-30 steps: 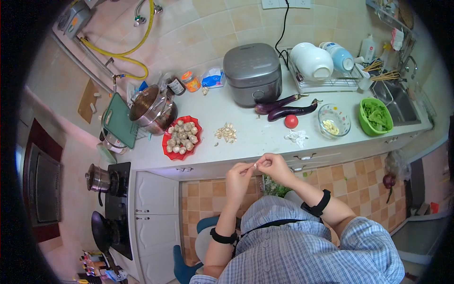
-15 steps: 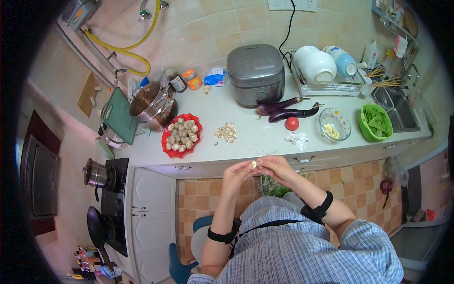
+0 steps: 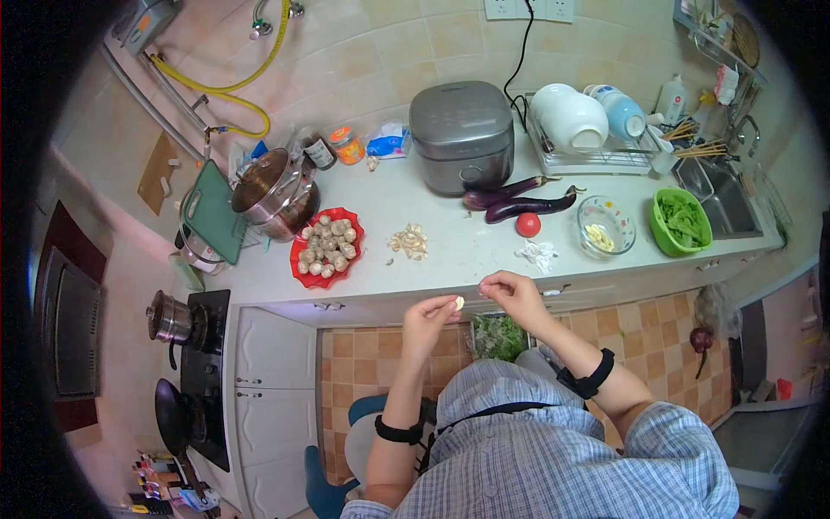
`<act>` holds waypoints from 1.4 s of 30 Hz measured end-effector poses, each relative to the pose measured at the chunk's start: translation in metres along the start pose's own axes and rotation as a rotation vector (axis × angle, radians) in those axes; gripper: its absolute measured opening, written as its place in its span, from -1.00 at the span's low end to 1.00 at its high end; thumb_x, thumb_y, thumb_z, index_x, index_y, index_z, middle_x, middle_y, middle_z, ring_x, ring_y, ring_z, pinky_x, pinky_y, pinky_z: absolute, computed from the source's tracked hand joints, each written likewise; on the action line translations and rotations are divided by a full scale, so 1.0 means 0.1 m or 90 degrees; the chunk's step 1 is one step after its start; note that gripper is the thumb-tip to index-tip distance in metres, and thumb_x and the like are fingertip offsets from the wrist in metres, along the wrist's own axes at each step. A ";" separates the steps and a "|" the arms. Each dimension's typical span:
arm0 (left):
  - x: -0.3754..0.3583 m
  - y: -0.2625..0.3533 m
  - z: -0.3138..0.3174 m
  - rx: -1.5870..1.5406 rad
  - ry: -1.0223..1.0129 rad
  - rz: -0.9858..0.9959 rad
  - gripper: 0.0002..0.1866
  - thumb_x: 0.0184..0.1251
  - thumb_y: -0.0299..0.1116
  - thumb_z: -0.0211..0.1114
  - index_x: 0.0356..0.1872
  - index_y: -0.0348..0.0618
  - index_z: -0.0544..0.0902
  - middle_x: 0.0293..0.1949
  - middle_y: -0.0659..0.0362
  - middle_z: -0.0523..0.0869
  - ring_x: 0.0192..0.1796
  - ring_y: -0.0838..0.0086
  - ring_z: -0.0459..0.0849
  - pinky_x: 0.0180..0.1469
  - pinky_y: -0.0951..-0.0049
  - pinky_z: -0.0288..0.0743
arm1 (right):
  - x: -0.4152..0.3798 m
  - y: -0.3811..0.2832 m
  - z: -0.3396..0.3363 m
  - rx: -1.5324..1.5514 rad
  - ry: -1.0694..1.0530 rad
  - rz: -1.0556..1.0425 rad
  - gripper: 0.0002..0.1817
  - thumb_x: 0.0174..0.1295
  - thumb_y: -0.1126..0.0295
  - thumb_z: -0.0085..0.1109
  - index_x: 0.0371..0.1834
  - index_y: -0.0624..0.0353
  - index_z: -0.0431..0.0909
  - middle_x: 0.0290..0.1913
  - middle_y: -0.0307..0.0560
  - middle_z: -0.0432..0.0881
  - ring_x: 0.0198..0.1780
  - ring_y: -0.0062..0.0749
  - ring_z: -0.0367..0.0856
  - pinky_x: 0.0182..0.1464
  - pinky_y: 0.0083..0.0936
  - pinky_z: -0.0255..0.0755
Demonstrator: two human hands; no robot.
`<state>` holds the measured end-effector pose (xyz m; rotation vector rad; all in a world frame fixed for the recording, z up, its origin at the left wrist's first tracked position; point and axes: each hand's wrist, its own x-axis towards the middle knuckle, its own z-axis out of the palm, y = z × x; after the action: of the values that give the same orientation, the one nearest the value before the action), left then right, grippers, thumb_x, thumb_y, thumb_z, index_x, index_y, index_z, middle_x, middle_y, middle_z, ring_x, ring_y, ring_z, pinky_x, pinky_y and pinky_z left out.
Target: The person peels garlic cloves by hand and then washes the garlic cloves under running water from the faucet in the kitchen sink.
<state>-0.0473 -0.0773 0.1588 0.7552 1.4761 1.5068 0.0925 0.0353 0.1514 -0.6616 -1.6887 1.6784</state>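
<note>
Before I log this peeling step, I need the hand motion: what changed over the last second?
The hands, joined on the garlic clove half a second ago, have drawn apart. The left hand keeps the clove at its fingertips; the right hand has moved off to the right, fingers pinched, contents unclear. The pile of cloves, red plate and glass bowl lie unchanged.

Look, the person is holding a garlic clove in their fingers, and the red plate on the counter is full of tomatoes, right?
Not quite. The left hand does hold a garlic clove in its fingers, but the head view shows the red plate full of pale mushrooms, not tomatoes. Only one tomato is there, on the counter beside the eggplants.
</note>
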 end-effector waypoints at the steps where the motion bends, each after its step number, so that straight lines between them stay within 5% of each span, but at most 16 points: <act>1: -0.01 0.00 0.01 -0.004 0.003 0.005 -0.79 0.14 -0.51 0.15 -0.23 -0.43 0.54 -0.31 0.06 0.62 -0.32 0.50 0.61 -0.25 0.60 0.52 | -0.02 -0.03 0.01 0.000 0.000 0.001 -0.87 0.05 0.50 0.12 -0.35 0.32 0.54 -0.38 -0.09 0.59 -0.41 -0.60 0.51 -0.34 -0.71 0.38; 3: -0.04 0.00 0.05 -0.007 0.005 0.009 -0.79 0.13 -0.51 0.17 -0.23 -0.43 0.54 -0.31 0.07 0.63 -0.32 0.50 0.61 -0.25 0.60 0.52 | -0.08 -0.12 0.05 -0.181 -0.050 -0.109 -0.88 0.04 0.51 0.11 -0.36 0.32 0.55 -0.38 -0.08 0.58 -0.38 -0.52 0.54 -0.32 -0.65 0.41; 9: -0.08 -0.03 0.12 0.115 0.036 0.078 -0.81 0.09 -0.54 0.19 -0.26 -0.41 0.56 -0.37 0.10 0.64 -0.35 0.55 0.60 -0.29 0.62 0.50 | -0.11 -0.09 0.09 -0.268 -0.072 -0.224 -0.87 0.03 0.49 0.10 -0.35 0.28 0.55 -0.38 -0.03 0.55 -0.36 -0.31 0.54 -0.33 -0.53 0.41; 16: -0.13 -0.02 0.14 0.169 0.016 0.046 -0.84 0.07 -0.53 0.21 -0.31 -0.39 0.59 -0.40 0.10 0.65 -0.39 0.57 0.60 -0.32 0.64 0.49 | -0.19 -0.05 0.06 -0.286 -0.098 -0.164 -0.88 0.04 0.47 0.09 -0.38 0.30 0.48 -0.39 0.00 0.52 -0.40 -0.27 0.52 -0.34 -0.52 0.41; 27: -0.11 -0.07 0.10 0.031 -0.007 0.051 -0.86 0.05 -0.55 0.23 -0.36 -0.40 0.54 -0.38 0.12 0.63 -0.36 0.57 0.60 -0.32 0.64 0.48 | -0.18 0.04 0.03 0.012 -0.118 0.078 -0.82 0.11 0.39 0.10 -0.33 0.31 0.50 -0.48 -0.26 0.53 -0.46 -0.76 0.42 -0.40 -0.76 0.34; 33: -0.20 0.07 0.18 0.175 0.029 0.041 -0.89 0.03 -0.53 0.25 -0.42 -0.36 0.56 -0.47 0.16 0.63 -0.41 0.61 0.59 -0.35 0.67 0.46 | -0.17 0.03 0.01 -0.088 -0.152 0.066 -0.84 0.09 0.42 0.12 -0.40 0.32 0.53 -0.55 -0.29 0.53 -0.48 -0.77 0.42 -0.42 -0.78 0.33; 42: -0.19 0.07 0.16 0.251 0.047 0.068 -0.90 0.03 -0.51 0.26 -0.44 -0.35 0.58 -0.52 0.19 0.63 -0.46 0.65 0.56 -0.40 0.70 0.42 | -0.15 0.08 0.04 0.009 -0.144 0.121 -0.86 0.06 0.46 0.10 -0.42 0.35 0.51 -0.54 -0.28 0.53 -0.46 -0.76 0.43 -0.38 -0.77 0.36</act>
<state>-0.0261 -0.0859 0.1699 1.0325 1.8438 1.3463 0.0986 0.0216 0.1426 -0.6627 -1.8141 1.9592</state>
